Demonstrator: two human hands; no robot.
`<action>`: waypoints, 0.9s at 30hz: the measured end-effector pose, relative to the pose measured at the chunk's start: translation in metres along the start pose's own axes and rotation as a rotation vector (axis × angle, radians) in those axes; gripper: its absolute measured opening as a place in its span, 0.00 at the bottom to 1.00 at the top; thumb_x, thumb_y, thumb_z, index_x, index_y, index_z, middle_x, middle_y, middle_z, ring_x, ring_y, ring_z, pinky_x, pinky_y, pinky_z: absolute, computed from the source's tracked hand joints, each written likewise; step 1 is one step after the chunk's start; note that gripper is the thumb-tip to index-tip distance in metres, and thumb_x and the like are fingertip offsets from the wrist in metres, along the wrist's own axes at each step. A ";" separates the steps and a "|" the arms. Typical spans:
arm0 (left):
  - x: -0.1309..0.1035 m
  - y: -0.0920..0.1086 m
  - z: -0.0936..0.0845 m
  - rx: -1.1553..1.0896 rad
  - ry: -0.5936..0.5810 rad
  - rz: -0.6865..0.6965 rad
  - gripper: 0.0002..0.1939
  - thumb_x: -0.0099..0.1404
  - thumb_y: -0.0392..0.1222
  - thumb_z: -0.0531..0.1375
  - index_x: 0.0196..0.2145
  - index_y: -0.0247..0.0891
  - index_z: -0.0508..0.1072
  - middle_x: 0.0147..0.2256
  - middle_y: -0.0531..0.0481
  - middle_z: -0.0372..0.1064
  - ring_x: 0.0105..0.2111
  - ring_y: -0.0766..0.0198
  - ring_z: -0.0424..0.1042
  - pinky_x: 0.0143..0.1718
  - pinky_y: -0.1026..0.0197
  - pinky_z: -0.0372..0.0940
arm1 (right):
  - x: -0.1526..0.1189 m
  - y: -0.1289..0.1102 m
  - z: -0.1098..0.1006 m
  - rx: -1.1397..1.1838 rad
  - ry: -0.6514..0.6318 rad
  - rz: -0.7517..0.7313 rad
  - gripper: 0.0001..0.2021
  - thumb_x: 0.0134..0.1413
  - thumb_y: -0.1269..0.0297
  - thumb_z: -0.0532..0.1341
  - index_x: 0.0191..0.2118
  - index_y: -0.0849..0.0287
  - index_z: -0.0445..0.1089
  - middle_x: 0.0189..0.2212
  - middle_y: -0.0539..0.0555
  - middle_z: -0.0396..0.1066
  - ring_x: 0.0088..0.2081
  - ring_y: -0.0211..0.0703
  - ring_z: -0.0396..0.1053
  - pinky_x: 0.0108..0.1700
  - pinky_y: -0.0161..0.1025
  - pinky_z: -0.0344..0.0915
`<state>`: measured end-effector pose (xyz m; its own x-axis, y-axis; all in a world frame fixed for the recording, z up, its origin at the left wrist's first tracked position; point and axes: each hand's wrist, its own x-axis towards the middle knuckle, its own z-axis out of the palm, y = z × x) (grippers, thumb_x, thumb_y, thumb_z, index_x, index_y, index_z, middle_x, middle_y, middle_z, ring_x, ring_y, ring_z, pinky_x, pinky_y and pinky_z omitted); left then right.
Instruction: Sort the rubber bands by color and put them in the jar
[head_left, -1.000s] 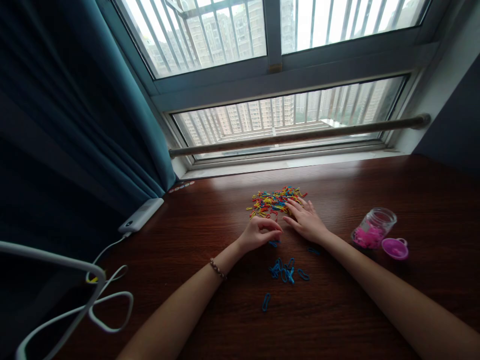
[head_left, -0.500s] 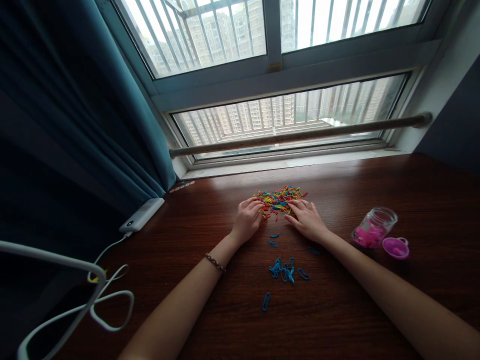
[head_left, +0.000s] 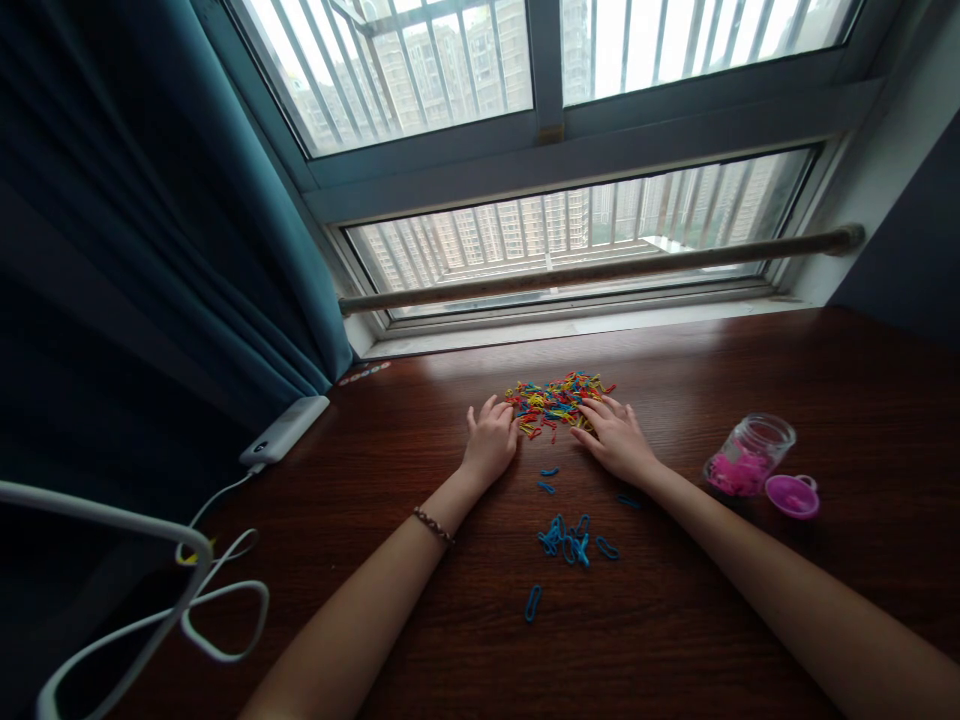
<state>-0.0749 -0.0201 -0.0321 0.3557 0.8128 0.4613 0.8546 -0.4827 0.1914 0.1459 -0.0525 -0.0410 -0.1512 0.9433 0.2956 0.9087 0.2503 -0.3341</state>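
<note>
A pile of small red, yellow, blue and green loops [head_left: 553, 398], like paper clips or little bands, lies on the brown wooden table [head_left: 420, 620]. At its left edge is my left hand [head_left: 490, 441], fingers apart and palm down, with the fingertips beside the loops. My right hand [head_left: 616, 441] rests spread at the pile's right side, its fingertips touching the loops. Nearer to me lies a loose cluster of blue loops [head_left: 568, 541]. A single blue loop [head_left: 532, 604] is in front of it, and a few more lie between the cluster and the pile.
To the right, a clear jar [head_left: 750, 455] with pink contents leans beside a small magenta lid or cup [head_left: 793, 496]. A white power bank [head_left: 286, 430] with a white cable [head_left: 225, 655] sits at the left by the blue curtain [head_left: 247, 230]. A window is behind the table.
My left hand has drawn back slightly to the left from the pile, and its fingers have spread. The right hand has barely moved. The blue loops lie as before.
</note>
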 end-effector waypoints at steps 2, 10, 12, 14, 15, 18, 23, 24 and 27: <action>0.000 -0.001 0.001 0.003 0.008 -0.012 0.13 0.63 0.39 0.49 0.43 0.36 0.67 0.46 0.40 0.65 0.54 0.51 0.54 0.52 0.35 0.43 | 0.000 0.001 0.000 0.005 0.003 -0.009 0.23 0.55 0.50 0.47 0.52 0.54 0.61 0.54 0.55 0.59 0.57 0.53 0.47 0.55 0.60 0.42; 0.000 -0.001 -0.001 -0.014 0.027 0.024 0.13 0.62 0.36 0.49 0.44 0.38 0.66 0.48 0.42 0.63 0.55 0.51 0.52 0.53 0.37 0.43 | 0.003 0.004 0.002 0.125 0.129 -0.044 0.21 0.55 0.54 0.49 0.51 0.57 0.62 0.52 0.56 0.61 0.55 0.52 0.51 0.55 0.55 0.48; 0.000 0.001 -0.003 -0.026 0.009 0.071 0.13 0.62 0.34 0.49 0.43 0.39 0.66 0.48 0.43 0.64 0.55 0.53 0.52 0.54 0.38 0.42 | 0.004 0.006 0.001 0.233 0.211 -0.048 0.19 0.55 0.56 0.50 0.48 0.59 0.65 0.49 0.58 0.63 0.53 0.49 0.56 0.54 0.50 0.52; 0.000 0.002 -0.004 -0.033 -0.021 0.112 0.12 0.62 0.34 0.48 0.41 0.39 0.67 0.47 0.45 0.65 0.55 0.55 0.53 0.55 0.38 0.40 | 0.003 0.007 -0.003 0.358 0.309 -0.016 0.17 0.55 0.58 0.50 0.43 0.60 0.69 0.44 0.59 0.67 0.48 0.47 0.62 0.50 0.46 0.57; 0.000 0.002 -0.004 -0.036 -0.037 0.123 0.12 0.62 0.34 0.48 0.40 0.39 0.67 0.47 0.45 0.65 0.55 0.55 0.54 0.55 0.38 0.39 | 0.002 0.007 -0.006 0.415 0.351 0.013 0.16 0.55 0.58 0.50 0.39 0.60 0.70 0.41 0.59 0.69 0.44 0.47 0.65 0.48 0.44 0.60; 0.000 0.002 -0.005 -0.042 -0.075 0.136 0.11 0.62 0.33 0.48 0.39 0.40 0.67 0.45 0.46 0.67 0.54 0.56 0.56 0.55 0.37 0.39 | -0.003 0.005 -0.016 0.538 0.411 0.136 0.15 0.53 0.56 0.52 0.31 0.60 0.71 0.30 0.56 0.71 0.32 0.44 0.68 0.36 0.39 0.63; 0.000 0.005 -0.008 0.034 -0.050 0.117 0.09 0.62 0.35 0.48 0.35 0.38 0.68 0.41 0.45 0.67 0.49 0.56 0.59 0.55 0.39 0.40 | -0.011 -0.006 -0.026 0.801 0.270 0.140 0.21 0.53 0.52 0.51 0.17 0.60 0.66 0.17 0.52 0.67 0.22 0.39 0.65 0.29 0.35 0.60; 0.000 0.006 -0.009 0.066 -0.037 0.098 0.09 0.63 0.36 0.48 0.34 0.38 0.68 0.40 0.44 0.67 0.48 0.56 0.60 0.54 0.40 0.41 | -0.013 -0.008 -0.027 0.874 0.173 0.092 0.23 0.53 0.52 0.51 0.15 0.60 0.65 0.15 0.51 0.67 0.21 0.38 0.64 0.28 0.35 0.60; -0.001 0.007 -0.010 0.153 -0.002 0.035 0.10 0.63 0.39 0.48 0.32 0.36 0.67 0.38 0.44 0.67 0.46 0.55 0.60 0.54 0.41 0.43 | -0.016 -0.018 -0.028 1.030 -0.182 -0.078 0.25 0.52 0.50 0.51 0.13 0.61 0.66 0.14 0.52 0.67 0.21 0.38 0.66 0.28 0.34 0.61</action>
<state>-0.0730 -0.0270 -0.0224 0.3871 0.7970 0.4637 0.8893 -0.4556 0.0407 0.1428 -0.0781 -0.0145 -0.3292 0.9137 0.2384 0.1362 0.2958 -0.9455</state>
